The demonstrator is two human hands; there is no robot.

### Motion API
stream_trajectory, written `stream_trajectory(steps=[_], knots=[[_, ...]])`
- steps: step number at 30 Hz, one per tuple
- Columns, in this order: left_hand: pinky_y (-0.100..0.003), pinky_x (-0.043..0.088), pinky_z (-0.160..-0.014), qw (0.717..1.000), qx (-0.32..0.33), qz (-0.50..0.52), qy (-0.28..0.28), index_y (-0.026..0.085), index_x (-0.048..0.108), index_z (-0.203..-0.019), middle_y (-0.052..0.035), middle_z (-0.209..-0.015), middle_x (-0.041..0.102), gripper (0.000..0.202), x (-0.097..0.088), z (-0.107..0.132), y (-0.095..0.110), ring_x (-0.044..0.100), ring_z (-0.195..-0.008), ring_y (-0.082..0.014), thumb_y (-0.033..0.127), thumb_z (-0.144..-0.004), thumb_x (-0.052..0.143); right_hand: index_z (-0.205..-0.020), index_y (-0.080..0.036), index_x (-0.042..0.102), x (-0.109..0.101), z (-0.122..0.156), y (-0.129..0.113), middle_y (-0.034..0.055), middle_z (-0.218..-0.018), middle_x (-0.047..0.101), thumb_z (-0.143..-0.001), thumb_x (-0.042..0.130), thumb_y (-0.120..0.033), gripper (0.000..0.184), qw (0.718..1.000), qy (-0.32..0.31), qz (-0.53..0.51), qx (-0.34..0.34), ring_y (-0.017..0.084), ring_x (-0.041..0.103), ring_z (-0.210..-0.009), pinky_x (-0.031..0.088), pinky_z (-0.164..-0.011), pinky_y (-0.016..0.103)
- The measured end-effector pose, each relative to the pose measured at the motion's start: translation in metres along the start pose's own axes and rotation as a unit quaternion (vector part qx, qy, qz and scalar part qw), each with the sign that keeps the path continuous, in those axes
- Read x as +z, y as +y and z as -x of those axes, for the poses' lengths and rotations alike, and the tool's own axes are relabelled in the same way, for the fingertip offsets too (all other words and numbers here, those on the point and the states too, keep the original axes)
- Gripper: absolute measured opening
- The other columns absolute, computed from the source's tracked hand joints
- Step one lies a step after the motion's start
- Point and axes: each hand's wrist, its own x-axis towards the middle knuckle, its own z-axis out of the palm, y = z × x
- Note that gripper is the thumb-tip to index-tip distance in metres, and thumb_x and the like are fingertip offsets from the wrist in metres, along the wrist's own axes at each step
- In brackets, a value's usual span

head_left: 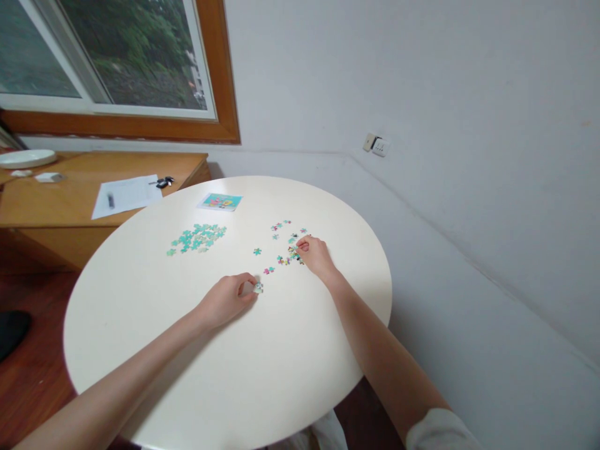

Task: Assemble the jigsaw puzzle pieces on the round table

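Observation:
My left hand (230, 299) rests low over the round white table (244, 375), thumb and forefinger closed on a small pale jigsaw puzzle piece (258, 287). My right hand (315, 255) is at a loose cluster of multicoloured puzzle pieces (284, 260), its fingers pinched together. Whether a piece sits between those fingertips is hidden. A lone green puzzle piece (257, 251) lies between the hands, and a pink and teal piece (269, 270) is just beyond my left fingertips. Farther left spreads a heap of teal puzzle pieces (199, 237).
A colourful picture card (220, 201) lies near the table's far edge. Behind on the left, a wooden desk (187, 164) holds a paper sheet (126, 195), keys (165, 182) and a white plate (28, 157). A wall with a socket (380, 147) borders the right side.

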Motion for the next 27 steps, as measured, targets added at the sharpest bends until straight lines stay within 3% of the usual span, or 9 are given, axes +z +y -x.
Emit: stream_trajectory(steps=[10, 16, 21, 27], knots=[[-0.024, 0.027, -0.052, 1.000, 0.010, 0.005, 0.014, 0.017, 0.062, -0.098, 0.0041, -0.055, 0.046, 0.031, 0.004, -0.001, -0.005, 0.043, -0.051, -0.0130, 0.032, -0.075, 0.048, -0.079, -0.020, 0.066, 0.002, 0.001, 0.002, 0.0007, -0.075, 0.069, -0.072, 0.056, -0.009, 0.016, 1.000, 0.000, -0.006, -0.007, 0.013, 0.063, -0.072, 0.048, -0.072, 0.024], [-0.024, 0.025, -0.051, 1.000, 0.010, 0.017, 0.018, 0.016, 0.062, -0.096, 0.0050, -0.053, 0.043, 0.031, 0.005, -0.002, -0.006, 0.041, -0.050, -0.0123, 0.033, -0.074, 0.049, -0.079, -0.019, 0.066, -0.001, 0.002, 0.000, 0.0015, -0.078, 0.068, -0.074, 0.053, -0.010, 0.017, 0.999, 0.020, -0.018, -0.044, 0.013, 0.061, -0.072, 0.047, -0.076, 0.025], [-0.024, 0.025, -0.052, 1.000, 0.009, 0.019, 0.016, 0.015, 0.061, -0.095, 0.0047, -0.054, 0.043, 0.031, 0.005, -0.001, -0.006, 0.041, -0.051, -0.0124, 0.033, -0.075, 0.048, -0.078, -0.018, 0.064, 0.000, 0.002, -0.004, 0.0022, -0.082, 0.065, -0.075, 0.049, -0.010, 0.017, 0.994, 0.037, -0.064, -0.079, 0.012, 0.059, -0.075, 0.047, -0.078, 0.026], [-0.023, 0.027, -0.053, 0.999, 0.010, 0.031, 0.011, 0.014, 0.062, -0.093, 0.0043, -0.055, 0.044, 0.029, 0.005, -0.002, -0.002, 0.043, -0.052, -0.0126, 0.033, -0.075, 0.050, -0.077, -0.018, 0.063, 0.003, 0.005, -0.010, 0.0009, -0.079, 0.062, -0.075, 0.050, -0.013, 0.015, 0.989, 0.011, -0.125, -0.075, 0.010, 0.057, -0.067, 0.047, -0.069, 0.024]])
